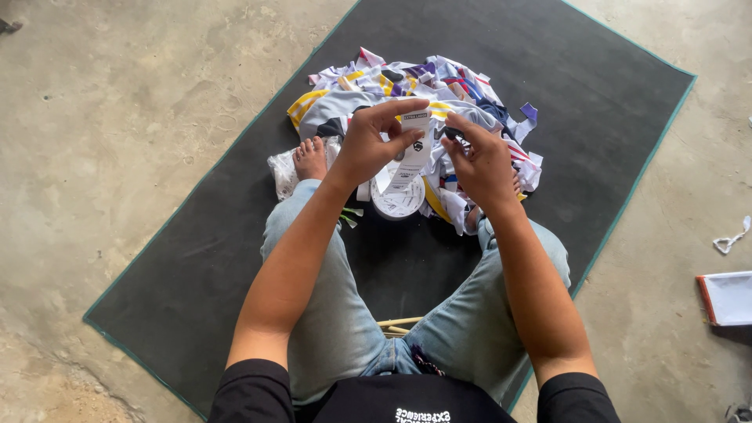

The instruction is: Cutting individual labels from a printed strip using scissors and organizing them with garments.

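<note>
I sit on a dark mat (548, 94) with my legs out in light jeans. My left hand (376, 141) pinches the top of a white printed label strip (409, 160) between thumb and forefinger. My right hand (482, 160) is beside it with its fingertips at the strip's right edge. The strip runs down to a white roll (395, 204) lying between my feet. Behind both hands is a heap of fabric scraps (407, 86) in white, yellow, purple and red.
The mat has a green edge and lies on a bare concrete floor (117, 117). A white plastic bag (280, 174) is by my left foot. To the right, off the mat, lie a white and orange flat object (727, 298) and a small white scrap (732, 237).
</note>
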